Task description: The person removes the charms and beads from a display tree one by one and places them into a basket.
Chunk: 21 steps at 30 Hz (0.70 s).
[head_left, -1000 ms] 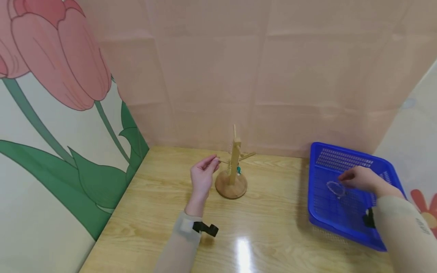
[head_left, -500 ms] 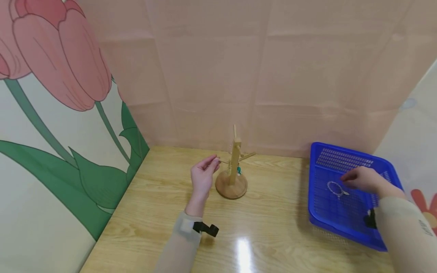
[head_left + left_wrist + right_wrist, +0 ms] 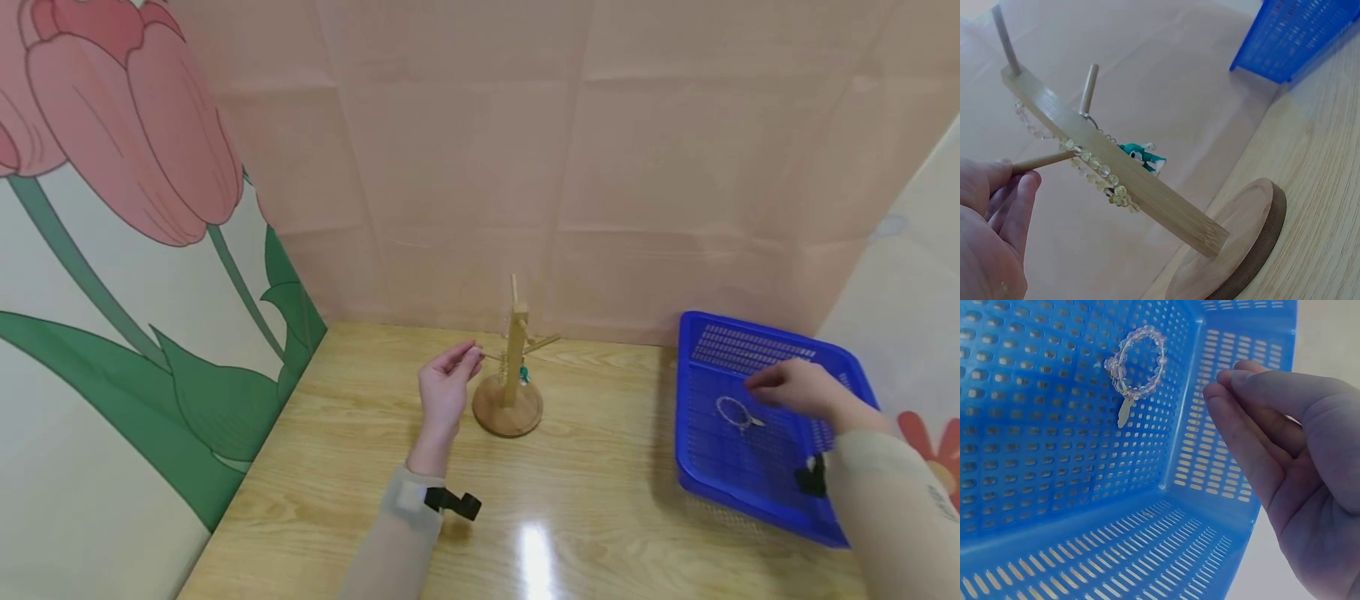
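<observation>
Right now the left hand (image 3: pixel 444 390) has its fingertips (image 3: pixel 1025 181) pinched on the outer end of a thin wooden peg (image 3: pixel 1041 162), with the thumb above and the fingers curled beneath it. That peg sticks out sideways from the upright post of a small wooden stand (image 3: pixel 513 367), which sits on a round base (image 3: pixel 1241 250) on the wooden table (image 3: pixel 337 467). A string of pale yellow beads (image 3: pixel 1100 172) hangs across the post just past the held peg, and a little teal charm (image 3: pixel 1143 156) dangles beside it from a metal ring on another peg. From the head view, the hand stands just left of the stand, wrist resting low on the table, with a black strap (image 3: pixel 452 502) on the sleeve behind it.

Over on the other side, the right hand (image 3: pixel 795 389) hovers inside a blue plastic basket (image 3: pixel 757 492), fingers (image 3: pixel 1254 419) held straight and close together, holding nothing. Just beside the fingertips, but apart from them, a clear beaded bracelet (image 3: pixel 1137 362) with a small pale tag lies flat on the perforated basket floor, near the far wall. The basket sits at the right end of the table, well apart from the stand.

Behind it all are a pink papered wall (image 3: pixel 600 167) and, on the left, a panel painted with a large tulip (image 3: pixel 127 125).
</observation>
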Tool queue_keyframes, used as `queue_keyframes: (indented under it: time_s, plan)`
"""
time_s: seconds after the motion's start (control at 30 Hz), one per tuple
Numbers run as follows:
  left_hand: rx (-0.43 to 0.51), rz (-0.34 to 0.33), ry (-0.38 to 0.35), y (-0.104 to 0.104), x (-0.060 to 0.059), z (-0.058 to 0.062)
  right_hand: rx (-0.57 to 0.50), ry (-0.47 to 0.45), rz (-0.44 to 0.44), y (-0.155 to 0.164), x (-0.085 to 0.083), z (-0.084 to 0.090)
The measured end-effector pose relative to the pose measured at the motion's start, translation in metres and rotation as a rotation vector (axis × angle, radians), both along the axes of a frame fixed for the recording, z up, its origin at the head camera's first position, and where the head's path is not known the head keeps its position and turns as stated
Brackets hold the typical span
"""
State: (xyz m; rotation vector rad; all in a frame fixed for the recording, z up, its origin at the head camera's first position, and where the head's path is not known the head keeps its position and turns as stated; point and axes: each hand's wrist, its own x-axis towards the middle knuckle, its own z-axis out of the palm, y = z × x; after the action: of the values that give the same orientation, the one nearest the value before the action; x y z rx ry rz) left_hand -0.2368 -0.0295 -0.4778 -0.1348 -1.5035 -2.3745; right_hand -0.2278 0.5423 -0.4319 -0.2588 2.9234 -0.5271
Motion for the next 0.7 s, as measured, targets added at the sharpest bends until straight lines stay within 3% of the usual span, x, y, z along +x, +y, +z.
queue_keyframes:
  time_s: [0.33,0.7]
  plan:
    - [-0.013,-0.009,-0.009,0.0,0.002,0.0,-0.029,0.039,-0.042,-0.006,0.006,0.004]
    - [-0.018,-0.002,-0.015,0.0,0.002,0.0,-0.076,0.029,-0.111,-0.022,0.022,0.024]
